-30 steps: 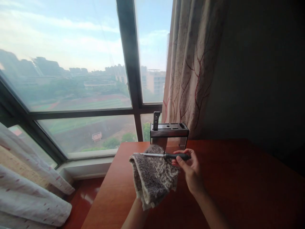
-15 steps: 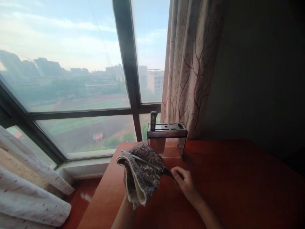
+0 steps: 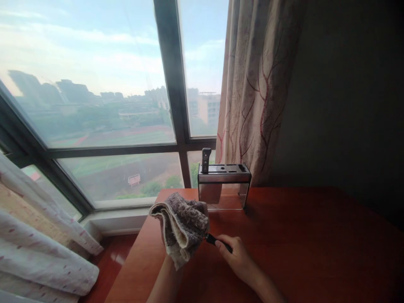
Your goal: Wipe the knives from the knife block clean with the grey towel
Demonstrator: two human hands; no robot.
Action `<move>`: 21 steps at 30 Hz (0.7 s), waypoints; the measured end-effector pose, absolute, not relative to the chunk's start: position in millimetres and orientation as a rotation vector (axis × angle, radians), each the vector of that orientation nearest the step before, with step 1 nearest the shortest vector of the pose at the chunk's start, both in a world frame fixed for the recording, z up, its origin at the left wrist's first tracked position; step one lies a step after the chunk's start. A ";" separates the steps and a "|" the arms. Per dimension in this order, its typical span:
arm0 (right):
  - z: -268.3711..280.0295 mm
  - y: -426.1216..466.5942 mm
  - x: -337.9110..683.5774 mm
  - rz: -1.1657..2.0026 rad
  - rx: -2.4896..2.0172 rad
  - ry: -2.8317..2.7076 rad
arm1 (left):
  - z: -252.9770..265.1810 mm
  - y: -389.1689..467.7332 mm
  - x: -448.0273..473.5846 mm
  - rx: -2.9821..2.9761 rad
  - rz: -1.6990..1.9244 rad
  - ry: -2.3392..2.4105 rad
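My left hand [image 3: 169,261] is mostly hidden beneath a folded grey-brown towel [image 3: 186,219] with a pale underside, and grips it from below; only the wrist and forearm show clearly. My right hand [image 3: 235,254] is closed around the black handle of a sharpening steel [image 3: 216,242]. Its thin metal rod is now covered by the towel's folds, which wrap around it. Both hands are in the air above the near part of the table.
Behind the towel, on the reddish-brown table [image 3: 299,240], stands a clear-sided knife block [image 3: 224,177] with one dark-handled knife [image 3: 205,160] in its left slot. A window [image 3: 110,105] and a patterned curtain [image 3: 252,84] are beyond. Another curtain [image 3: 44,252] hangs at left.
The towel has folded over the rod, which lay exposed on top of it before. My right hand has moved left and down with the handle, closer to my left hand.
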State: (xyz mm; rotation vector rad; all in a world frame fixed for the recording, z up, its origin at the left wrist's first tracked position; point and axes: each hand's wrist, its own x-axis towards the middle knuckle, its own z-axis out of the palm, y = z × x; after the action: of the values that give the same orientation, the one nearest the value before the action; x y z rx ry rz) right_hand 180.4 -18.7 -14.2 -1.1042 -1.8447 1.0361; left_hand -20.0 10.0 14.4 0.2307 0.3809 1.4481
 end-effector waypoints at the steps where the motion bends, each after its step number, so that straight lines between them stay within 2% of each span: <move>1: -15.3 -18.7 179.5 1.020 -1.115 -1.840 | 11.4 9.0 -16.5 0.212 1.454 0.359; 9: -13.5 -17.9 181.3 0.964 -1.124 -1.798 | 7.8 -3.3 13.7 0.142 1.492 0.599; 16: -18.1 -13.3 186.4 0.938 -1.053 -1.772 | 4.8 -9.9 35.9 0.430 1.538 0.793; 21: -20.9 -19.9 185.7 0.568 -1.070 -2.002 | 4.2 -4.4 37.5 0.572 1.703 1.054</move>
State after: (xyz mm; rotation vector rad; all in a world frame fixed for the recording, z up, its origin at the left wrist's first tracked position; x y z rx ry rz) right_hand 185.7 -19.9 -20.9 -1.0695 -2.0024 0.5680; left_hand 37.5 -4.4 4.2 0.5717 1.0539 1.7029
